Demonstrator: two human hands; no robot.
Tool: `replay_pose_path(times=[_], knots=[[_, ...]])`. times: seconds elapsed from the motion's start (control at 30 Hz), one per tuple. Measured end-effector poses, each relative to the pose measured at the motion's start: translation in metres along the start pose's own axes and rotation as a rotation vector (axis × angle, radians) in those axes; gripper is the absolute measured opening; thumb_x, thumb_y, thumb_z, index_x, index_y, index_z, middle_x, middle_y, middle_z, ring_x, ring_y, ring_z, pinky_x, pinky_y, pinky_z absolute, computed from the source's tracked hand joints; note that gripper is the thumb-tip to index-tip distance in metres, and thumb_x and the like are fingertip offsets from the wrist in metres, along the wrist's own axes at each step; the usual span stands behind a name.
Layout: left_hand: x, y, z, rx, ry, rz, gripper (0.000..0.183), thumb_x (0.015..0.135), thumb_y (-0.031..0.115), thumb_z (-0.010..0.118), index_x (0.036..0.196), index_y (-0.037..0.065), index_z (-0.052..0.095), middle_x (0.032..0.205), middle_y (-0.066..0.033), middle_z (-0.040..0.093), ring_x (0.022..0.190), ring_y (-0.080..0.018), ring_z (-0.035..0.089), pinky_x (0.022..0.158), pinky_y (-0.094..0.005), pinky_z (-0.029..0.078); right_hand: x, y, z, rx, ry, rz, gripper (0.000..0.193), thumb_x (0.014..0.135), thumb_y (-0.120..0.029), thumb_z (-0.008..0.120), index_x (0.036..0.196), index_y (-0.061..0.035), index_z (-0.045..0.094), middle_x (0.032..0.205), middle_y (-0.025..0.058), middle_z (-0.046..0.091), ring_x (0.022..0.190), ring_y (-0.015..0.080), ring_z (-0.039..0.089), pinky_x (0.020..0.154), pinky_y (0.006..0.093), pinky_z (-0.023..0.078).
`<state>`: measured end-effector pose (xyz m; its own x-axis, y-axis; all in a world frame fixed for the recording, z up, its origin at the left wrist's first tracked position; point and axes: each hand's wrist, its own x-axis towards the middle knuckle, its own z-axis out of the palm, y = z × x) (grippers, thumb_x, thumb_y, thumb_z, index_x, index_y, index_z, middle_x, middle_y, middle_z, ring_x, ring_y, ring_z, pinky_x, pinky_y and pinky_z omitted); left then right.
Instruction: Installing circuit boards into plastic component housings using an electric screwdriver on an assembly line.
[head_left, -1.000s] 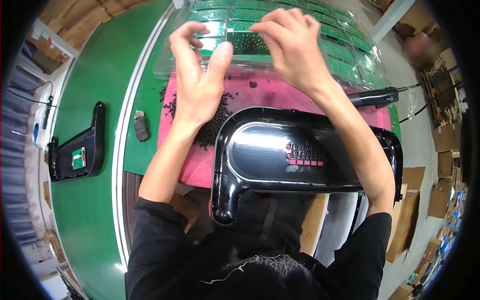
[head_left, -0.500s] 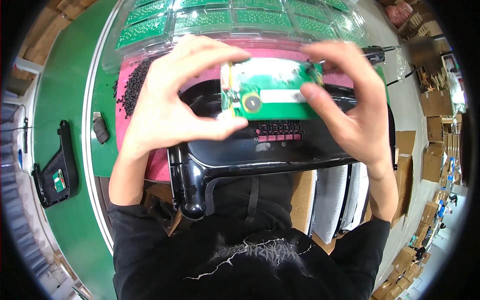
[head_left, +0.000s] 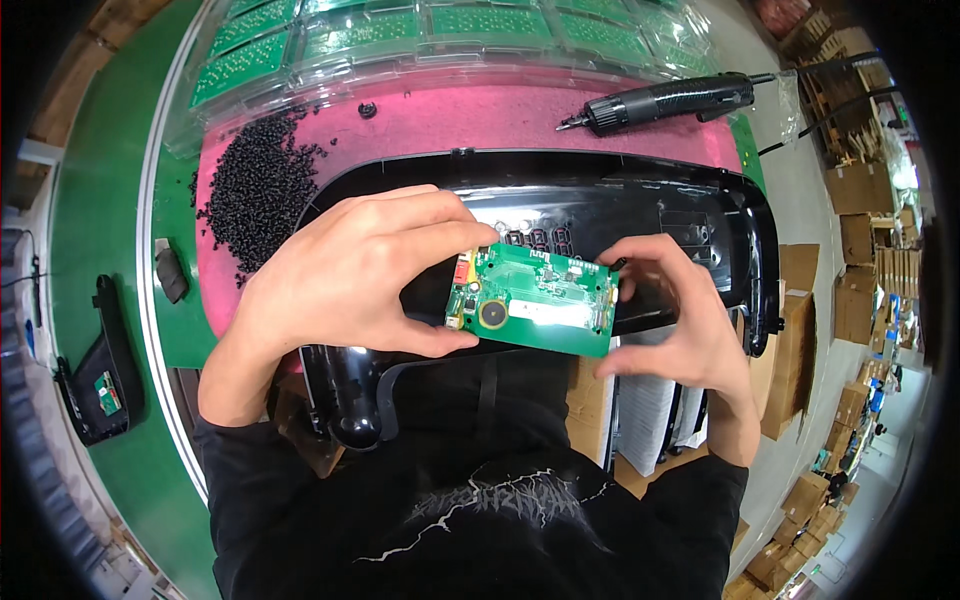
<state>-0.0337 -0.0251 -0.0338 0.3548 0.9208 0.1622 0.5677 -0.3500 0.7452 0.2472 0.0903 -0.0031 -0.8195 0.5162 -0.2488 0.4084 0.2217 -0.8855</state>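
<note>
A green circuit board is held slightly tilted above a glossy black plastic housing. My left hand grips the board's left end, thumb at the lower corner and fingers at the upper one. Round the right end curls my right hand, its thumb at the lower right corner and fingertips by the upper right corner. A round buzzer-like part and a white strip show on the board's upper face. Part of the housing's slotted window is visible just beyond the board.
Small black screws lie heaped on the pink mat. An electric screwdriver rests at the far right. Clear trays of green boards stand behind. On the left green table lies another black housing with a board.
Both hands have brought the circuit board down and nearer to me, tilting its right end lower. The screw heap and screwdriver have come into fuller view.
</note>
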Motion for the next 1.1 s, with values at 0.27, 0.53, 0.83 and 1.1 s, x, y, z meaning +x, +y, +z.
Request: replay_pose_path(times=[0.27,0.53,0.83,1.1], knots=[[0.002,-0.003,0.009,0.148,0.076,-0.132,0.059,0.061,0.028,0.088,0.107,0.000,0.063,0.098,-0.0126,0.063,0.089,-0.0315,0.064,0.076,-0.0370,0.054,0.032,0.033,-0.003,-0.275,0.104,-0.300,0.055,0.062,-0.019,0.086,0.110,-0.0015,0.063,0.118,0.0130,0.063,0.111,0.0292,0.059,0.095,0.0370,0.046],[0.004,-0.003,0.001,-0.075,-0.151,0.060,0.059,0.056,0.038,0.090,0.093,0.002,0.062,0.084,-0.0083,0.061,0.073,-0.0268,0.060,0.061,-0.0342,0.048,0.027,0.030,-0.010,-0.098,-0.120,-0.417,0.056,0.046,-0.027,0.094,0.089,-0.0060,0.067,0.101,0.0063,0.063,0.101,0.0280,0.054,0.093,0.0414,0.042],[0.003,0.000,-0.004,0.043,-0.071,-0.040,0.058,0.058,0.036,0.088,0.099,0.003,0.062,0.089,-0.0071,0.063,0.073,-0.0253,0.064,0.056,-0.0325,0.049,0.028,0.028,-0.007,-0.177,0.018,-0.380,0.053,0.051,-0.020,0.091,0.095,-0.0042,0.066,0.103,0.0084,0.063,0.099,0.0281,0.057,0.090,0.0400,0.045],[0.008,0.002,-0.002,0.253,-0.030,-0.262,0.062,0.062,0.029,0.085,0.113,0.007,0.057,0.109,-0.0057,0.059,0.087,-0.0293,0.066,0.063,-0.0372,0.051,0.032,0.023,0.001,-0.345,0.188,-0.263,0.057,0.060,-0.010,0.083,0.112,-0.0023,0.065,0.116,0.0111,0.060,0.106,0.0298,0.056,0.094,0.0388,0.045]])
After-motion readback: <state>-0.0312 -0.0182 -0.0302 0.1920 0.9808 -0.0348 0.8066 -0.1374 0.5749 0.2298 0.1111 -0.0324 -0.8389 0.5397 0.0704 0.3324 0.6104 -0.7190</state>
